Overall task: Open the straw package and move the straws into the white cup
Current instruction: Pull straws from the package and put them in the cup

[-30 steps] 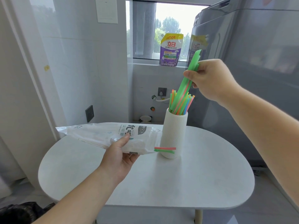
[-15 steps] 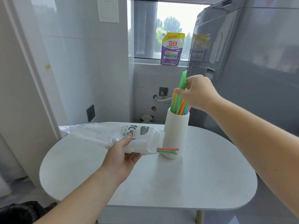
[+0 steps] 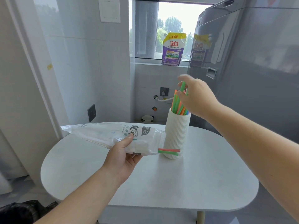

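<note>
Leftmost, low in the frame, the left hand (image 3: 123, 157) grips a white plastic straw package (image 3: 113, 136), thumb on top and fingers curled underneath, holding it crosswise above the white worktop (image 3: 194, 183). From its right end poke two straws (image 3: 169, 151), red and green, crossing in front of the ribbed white cup (image 3: 177, 133) at frame centre. More coloured straws (image 3: 178, 105) stand in the cup. Right of centre, the right hand (image 3: 199, 97) hovers at their tops, fingers parted and blurred around one green straw; contact cannot be told.

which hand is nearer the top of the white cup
Right. The right hand hovers just above the white cup, at the straws standing in it; the left hand is lower, to the cup's left, holding the package.
</note>
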The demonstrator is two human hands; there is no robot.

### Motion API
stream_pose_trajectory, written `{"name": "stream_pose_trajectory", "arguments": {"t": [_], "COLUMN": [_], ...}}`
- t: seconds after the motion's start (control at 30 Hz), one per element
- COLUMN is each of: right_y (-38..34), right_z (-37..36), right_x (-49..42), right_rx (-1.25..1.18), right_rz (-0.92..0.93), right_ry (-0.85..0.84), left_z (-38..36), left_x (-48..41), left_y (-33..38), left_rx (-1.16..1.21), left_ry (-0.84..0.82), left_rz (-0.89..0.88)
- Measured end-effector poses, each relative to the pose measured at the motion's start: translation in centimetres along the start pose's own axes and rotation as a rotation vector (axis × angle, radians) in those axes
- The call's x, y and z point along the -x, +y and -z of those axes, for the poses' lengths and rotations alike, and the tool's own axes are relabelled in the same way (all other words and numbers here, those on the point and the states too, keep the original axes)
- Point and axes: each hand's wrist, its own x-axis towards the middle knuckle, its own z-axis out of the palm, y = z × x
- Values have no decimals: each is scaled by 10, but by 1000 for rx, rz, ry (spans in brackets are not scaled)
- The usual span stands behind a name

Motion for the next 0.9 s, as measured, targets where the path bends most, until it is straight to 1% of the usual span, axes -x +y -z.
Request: {"name": "stream_pose_trajectory", "arguments": {"t": [0.13,0.17,0.27,0.4,0.43,0.47,0.53,0.6,0.63,0.67,0.7,0.77,0.83,0.87,0.9], "right_y": [-2,-3,-3,1,2,2,0,-5,-9,-12,-15,-19,-19,-19,-20], "right_z": [0,1,2,1,2,5,14,20,21,17,12,-7,-28,-37,-45], "right_x": [8,9,11,13,14,15,23,43,57,73,90,121,142,148,153], "right_rx": [173,179,142,229,201,157,68,-76,-171,-254,-317,-447,-679,-851,-1040], "right_rz": [74,76,51,79,84,93,105,80,44,-24,-116,-331,-627,-798,-943], "right_ry": [-218,-236,-204,-240,-210,-144,60,272,335,336,272,4,-242,-306,-327], "left_z": [-1,-1,-1,0,-1,-1,-2,-2,-2,-2,-2,-3,-4,-6,-7], "left_x": [1,1,1,1,1,1,2,2,2,2,2,3,4,4,5], "left_y": [0,0,1,1,0,0,0,1,2,2,2,3,2,0,-1], "left_rx": [-1,-1,-1,-5,-11,-19,-36,-49,-55,-62,-69,-92,-121,-135,-155], "left_ry": [-5,-7,-10,-11,-14,-19,-26,-37,-42,-46,-51,-64,-79,-90,-104], "left_rz": [2,2,3,7,6,2,-7,-13,-20,-27,-35,-55,-76,-85,-96]}}
